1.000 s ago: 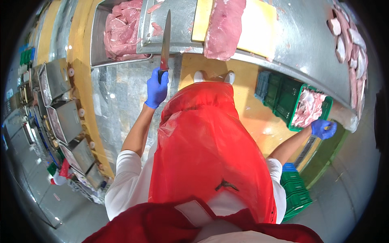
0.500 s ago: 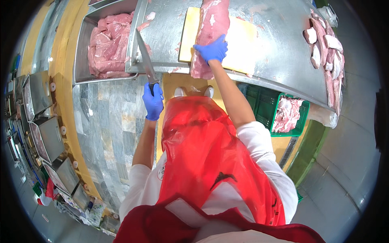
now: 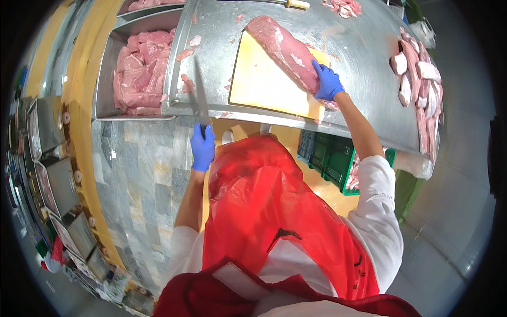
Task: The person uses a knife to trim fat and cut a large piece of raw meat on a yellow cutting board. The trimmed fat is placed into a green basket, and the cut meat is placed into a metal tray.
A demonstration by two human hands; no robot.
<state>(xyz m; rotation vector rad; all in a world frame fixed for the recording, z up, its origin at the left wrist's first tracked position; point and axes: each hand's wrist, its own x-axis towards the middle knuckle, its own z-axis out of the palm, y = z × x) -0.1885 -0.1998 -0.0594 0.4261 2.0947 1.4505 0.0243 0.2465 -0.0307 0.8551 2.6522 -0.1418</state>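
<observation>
A long pink slab of raw meat (image 3: 285,53) lies slantwise over a yellow cutting board (image 3: 259,82) on the steel table. My right hand (image 3: 328,82), in a blue glove, grips its near right end, fingers over the top and side. In my blue-gloved left hand (image 3: 203,148) is a knife (image 3: 200,90), its handle in my fist. The long blade points away from me over the table's front edge, left of the board and apart from the meat.
A steel tub (image 3: 105,90) of meat pieces adjoins the table's left side. Fat-edged strips (image 3: 420,84) lie at the table's right end. At the back rests a wooden-handled tool (image 3: 297,5) near some trimmings (image 3: 344,7). A green crate (image 3: 338,158) stands below the front edge.
The meat has turned from pointing straight away to a slant across the board, as my right hand moved right with its near end. My left hand still holds the knife at about the same place.
</observation>
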